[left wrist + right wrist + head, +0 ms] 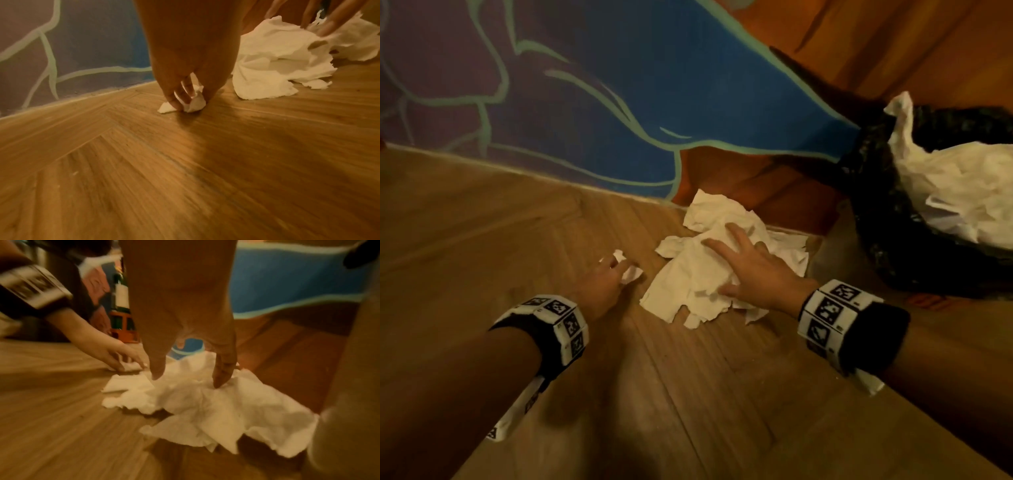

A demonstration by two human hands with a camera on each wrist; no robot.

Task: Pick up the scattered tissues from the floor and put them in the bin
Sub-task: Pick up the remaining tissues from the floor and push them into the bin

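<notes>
L hand [604, 279] pinching small tissue [628, 269], R hand [753, 270] on tissue pile [688, 277]

Dim, warm orange light throughout; wide-angle bending at edges, right wrist view motion-blurred.

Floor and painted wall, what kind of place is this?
Probably a room in a home or a studio. It has a wood floor, a wall painted blue and purple, and a bin with a black liner already holding tissues.
</notes>
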